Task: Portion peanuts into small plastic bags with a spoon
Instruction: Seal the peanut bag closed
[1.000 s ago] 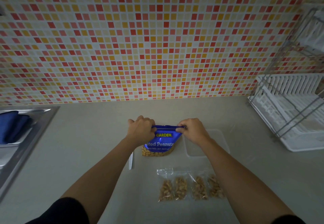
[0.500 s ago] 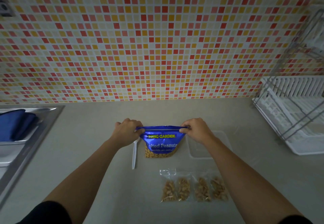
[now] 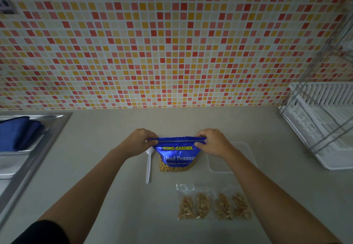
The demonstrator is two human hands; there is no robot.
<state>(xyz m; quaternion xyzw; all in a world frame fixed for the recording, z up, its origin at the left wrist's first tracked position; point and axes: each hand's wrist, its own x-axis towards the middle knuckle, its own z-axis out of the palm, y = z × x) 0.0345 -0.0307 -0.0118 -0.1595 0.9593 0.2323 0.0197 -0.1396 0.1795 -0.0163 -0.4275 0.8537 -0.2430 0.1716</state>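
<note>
A blue peanut pouch (image 3: 177, 154) stands upright on the counter, its top edge pressed flat. My left hand (image 3: 140, 141) pinches the pouch's top left corner and my right hand (image 3: 214, 142) pinches the top right corner. A white plastic spoon (image 3: 148, 164) lies on the counter just left of the pouch, its bowl partly under my left hand. Several small clear bags of peanuts (image 3: 214, 205) lie in a row in front of the pouch, below my right forearm.
A clear plastic container (image 3: 242, 154) sits right of the pouch, partly behind my right arm. A steel sink (image 3: 28, 159) with a blue cloth (image 3: 17, 133) is at the left. A white dish rack (image 3: 322, 125) stands at the right. A tiled wall backs the counter.
My left hand has slid left along the pouch's top, from near the middle to the left corner, uncovering the spoon. My right hand stayed at the right corner.
</note>
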